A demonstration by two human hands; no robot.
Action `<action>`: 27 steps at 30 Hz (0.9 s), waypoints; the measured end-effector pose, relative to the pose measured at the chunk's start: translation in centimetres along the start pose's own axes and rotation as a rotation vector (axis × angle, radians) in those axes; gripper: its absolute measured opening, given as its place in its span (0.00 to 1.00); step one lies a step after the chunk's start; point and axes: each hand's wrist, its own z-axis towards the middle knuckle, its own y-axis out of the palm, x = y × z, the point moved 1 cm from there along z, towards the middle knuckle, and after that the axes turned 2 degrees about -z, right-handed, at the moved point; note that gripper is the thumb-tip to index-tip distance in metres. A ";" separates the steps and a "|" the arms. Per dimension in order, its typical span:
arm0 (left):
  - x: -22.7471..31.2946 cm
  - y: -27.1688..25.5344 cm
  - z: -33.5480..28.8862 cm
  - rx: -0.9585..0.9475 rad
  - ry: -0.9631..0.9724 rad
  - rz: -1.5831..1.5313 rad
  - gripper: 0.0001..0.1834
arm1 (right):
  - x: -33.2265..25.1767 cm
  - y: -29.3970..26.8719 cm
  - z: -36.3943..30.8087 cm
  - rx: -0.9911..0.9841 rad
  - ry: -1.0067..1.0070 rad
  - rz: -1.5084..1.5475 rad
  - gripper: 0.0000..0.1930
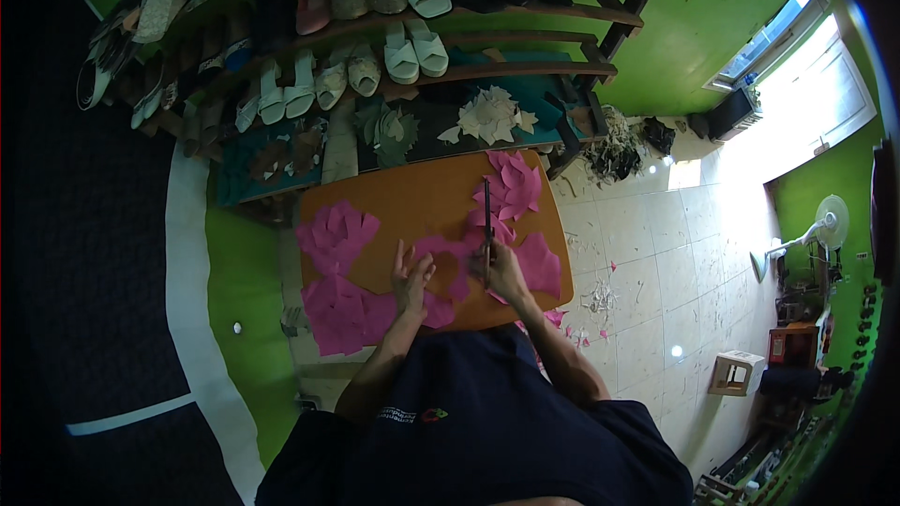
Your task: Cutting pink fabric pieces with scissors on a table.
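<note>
My left hand [410,283] is open, fingers apart, over an orange-brown table [375,189] beside pink cut pieces [437,310]. It grips nothing that I can see. My right hand [504,272] is closed around a long, thin, dark tool that looks like scissors [487,208]; its far end points away from me and its handle is mostly hidden. An irregular pink piece [457,262] lies between my hands. Pink stacks [337,236] sit at the table's left, with more pink pieces [349,317] nearer me. Another pink pile [512,186] lies at the far right, and a broad pink piece [539,264] right of my right hand.
Behind the table, wooden racks [525,66] hold rows of shoes and sandals [401,52]. Pale cut pieces [489,116] and grey-green ones [386,131] lie on a lower shelf. Scraps [600,295] litter the tiled floor on the right, near a white stool [738,373] and a fan [830,220].
</note>
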 end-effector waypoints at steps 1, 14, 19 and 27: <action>-0.6 -0.4 0.7 0.006 0.001 0.001 0.42 | -0.8 -0.8 1.0 -0.005 0.003 0.002 0.14; -4.9 4.2 2.4 -0.406 -0.425 0.308 0.19 | 4.4 -16.2 10.5 0.336 0.012 -0.250 0.13; -11.0 7.9 5.2 -0.516 -0.432 0.375 0.19 | 7.0 -14.2 4.6 0.393 0.176 -0.279 0.16; -17.5 10.2 9.0 -0.273 -0.230 0.738 0.21 | 8.6 -11.8 -2.1 0.426 0.334 -0.423 0.17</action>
